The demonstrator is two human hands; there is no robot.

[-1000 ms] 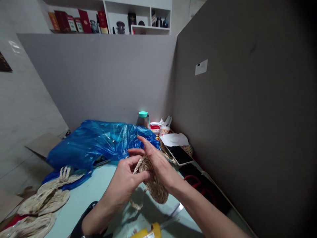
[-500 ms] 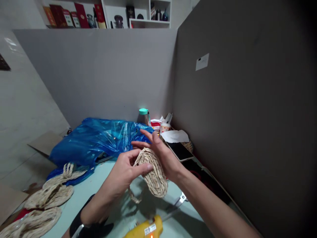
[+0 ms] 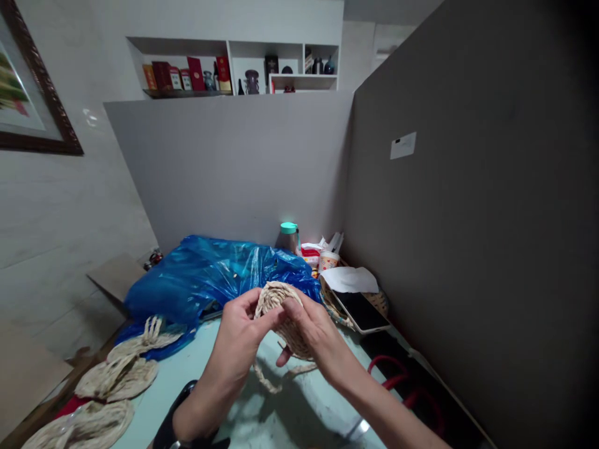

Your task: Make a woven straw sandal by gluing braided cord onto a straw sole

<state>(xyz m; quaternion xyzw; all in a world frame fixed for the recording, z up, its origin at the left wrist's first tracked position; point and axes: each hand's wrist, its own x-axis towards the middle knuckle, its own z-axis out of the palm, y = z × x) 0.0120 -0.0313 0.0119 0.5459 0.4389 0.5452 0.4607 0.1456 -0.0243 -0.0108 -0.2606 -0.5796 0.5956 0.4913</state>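
A small oval mat of coiled straw braid (image 3: 276, 299) is held up above the pale green table (image 3: 187, 380). My left hand (image 3: 241, 333) pinches its near left rim, thumb on top. My right hand (image 3: 311, 330) is closed round its right side, fingers curled behind and under it. A loose tail of braid (image 3: 276, 380) hangs down from the mat between my wrists. A dark band sits on my left wrist (image 3: 180, 415).
A blue plastic bag (image 3: 201, 274) lies behind the hands. Straw braid bundles (image 3: 116, 374) sit at the left. A phone (image 3: 362, 310) rests on a basket by the grey partition, with a teal-capped bottle (image 3: 289, 236), cups and a red cord (image 3: 397, 374).
My right hand's stretched fingers have closed round the mat, which is now turned more upright and raised. The view has lifted and swung; the yellow glue gun is out of sight.
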